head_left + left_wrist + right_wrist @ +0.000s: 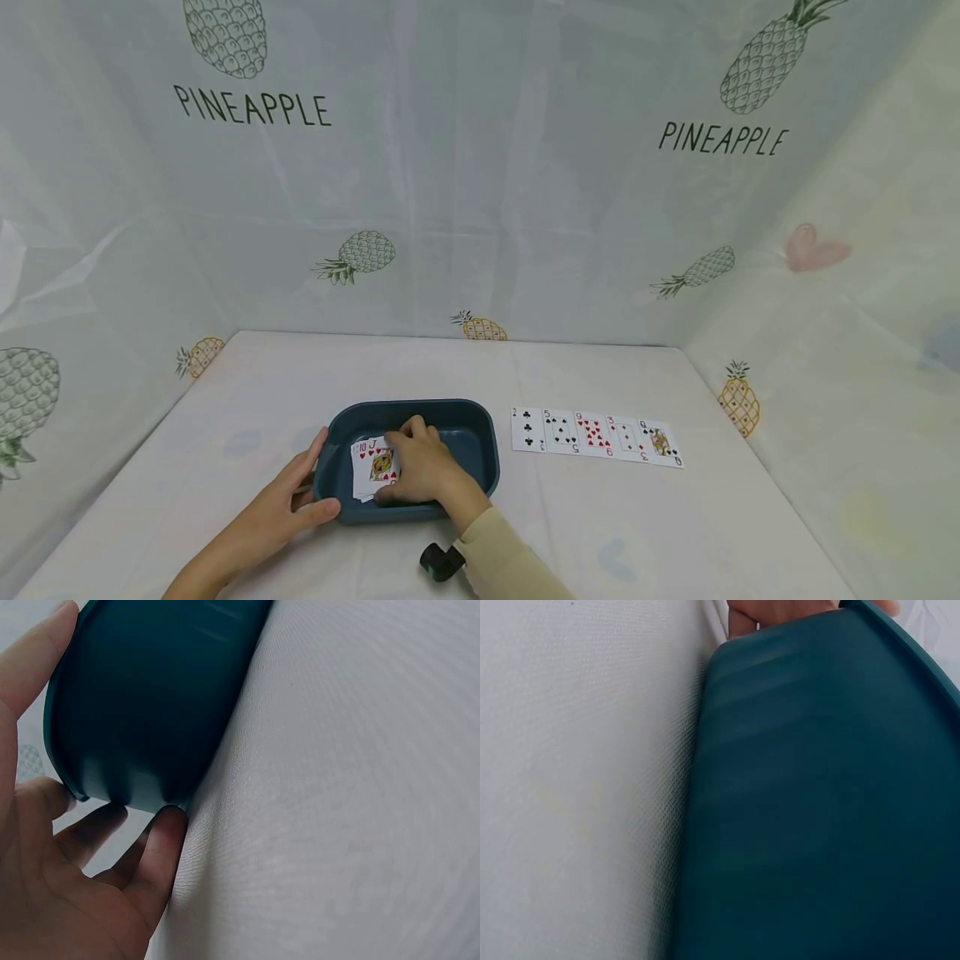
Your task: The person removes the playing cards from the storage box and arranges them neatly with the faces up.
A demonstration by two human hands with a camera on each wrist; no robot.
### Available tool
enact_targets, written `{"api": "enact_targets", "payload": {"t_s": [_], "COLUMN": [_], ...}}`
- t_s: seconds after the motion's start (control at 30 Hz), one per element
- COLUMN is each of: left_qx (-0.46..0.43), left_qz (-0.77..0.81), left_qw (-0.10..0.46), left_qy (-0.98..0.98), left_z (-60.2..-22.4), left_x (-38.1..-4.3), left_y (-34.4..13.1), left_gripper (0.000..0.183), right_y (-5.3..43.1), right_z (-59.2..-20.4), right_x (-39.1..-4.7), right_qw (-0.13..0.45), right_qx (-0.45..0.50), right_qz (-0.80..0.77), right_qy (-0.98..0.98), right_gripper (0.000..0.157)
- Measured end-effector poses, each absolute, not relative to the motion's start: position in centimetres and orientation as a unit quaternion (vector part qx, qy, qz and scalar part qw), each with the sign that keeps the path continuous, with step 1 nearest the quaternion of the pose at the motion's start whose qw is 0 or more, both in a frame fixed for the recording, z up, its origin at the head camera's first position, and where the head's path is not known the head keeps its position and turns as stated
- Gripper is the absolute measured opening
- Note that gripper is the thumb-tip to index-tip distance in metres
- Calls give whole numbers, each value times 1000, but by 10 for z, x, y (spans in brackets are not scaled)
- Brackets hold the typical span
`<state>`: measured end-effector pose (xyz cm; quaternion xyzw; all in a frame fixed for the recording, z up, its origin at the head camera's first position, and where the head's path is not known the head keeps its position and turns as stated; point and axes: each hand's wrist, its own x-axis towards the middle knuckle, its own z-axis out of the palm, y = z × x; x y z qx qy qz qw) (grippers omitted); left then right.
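Teal tray (390, 516) is gripped by the left hand (274, 505); the right hand (426, 468) half-hides cards (371, 468), its hold unclear.

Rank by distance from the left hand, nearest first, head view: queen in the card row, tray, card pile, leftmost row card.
1. Tray: the left hand touches its left end.
2. Card pile: inside the tray, left part.
3. Leftmost row card: on the table, right of the tray.
4. Queen: right end of the row.
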<state>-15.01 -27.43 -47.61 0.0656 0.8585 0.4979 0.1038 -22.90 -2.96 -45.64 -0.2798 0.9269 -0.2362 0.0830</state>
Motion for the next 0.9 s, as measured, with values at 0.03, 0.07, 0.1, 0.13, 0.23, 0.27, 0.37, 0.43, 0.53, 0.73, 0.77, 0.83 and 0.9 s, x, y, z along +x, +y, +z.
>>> {"api": "enact_targets", "payload": {"t_s": [0.03,0.07,0.1,0.13,0.23,0.27,0.37,0.43,0.53,0.73,0.77,0.83,0.9], "left_qx": [66,66,66,66,65,64,63,64,69,75,74,70,66], "left_qz": [499,499,499,499,497,495,494,497,509,514,511,505,500], "left_qw": [104,104,104,105,103,102,101,101,103,102,102,102,103], "left_qy": [858,858,858,858,859,860,861,859,852,849,850,854,858], "left_z": [-476,-476,-476,-476,-475,-475,-475,-475,-475,-474,-474,-473,-473], "left_x": [-150,-150,-150,-150,-150,-150,-150,-150,-149,-148,-148,-149,-149], "left_y": [-274,-274,-274,-274,-273,-273,-273,-273,-273,-273,-273,-272,-272], "left_gripper": [97,97,97,97,97,97,98,98,98,98,98,98,98], "right_y": [-30,-30,-30,-30,-30,-30,-30,-30,-30,-30,-29,-29,-29], "right_z": [-456,-456,-456,-456,-456,-456,-456,-456,-456,-456,-455,-455,-455], "right_x": [-229,-229,-229,-229,-229,-230,-230,-230,-230,-230,-230,-230,-230], "right_qw": [82,83,83,83,85,87,92,95,95,93,92,89,86], "right_qx": [-279,-279,-277,-276,-272,-269,-262,-256,-250,-244,-244,-243,-242], "right_qz": [-237,-239,-241,-243,-249,-252,-261,-267,-272,-285,-286,-288,-290], "right_qy": [927,927,926,926,926,925,925,924,924,922,922,922,922], "right_gripper": [84,84,83,83,83,83,83,83,83,82,81,81,81]}}
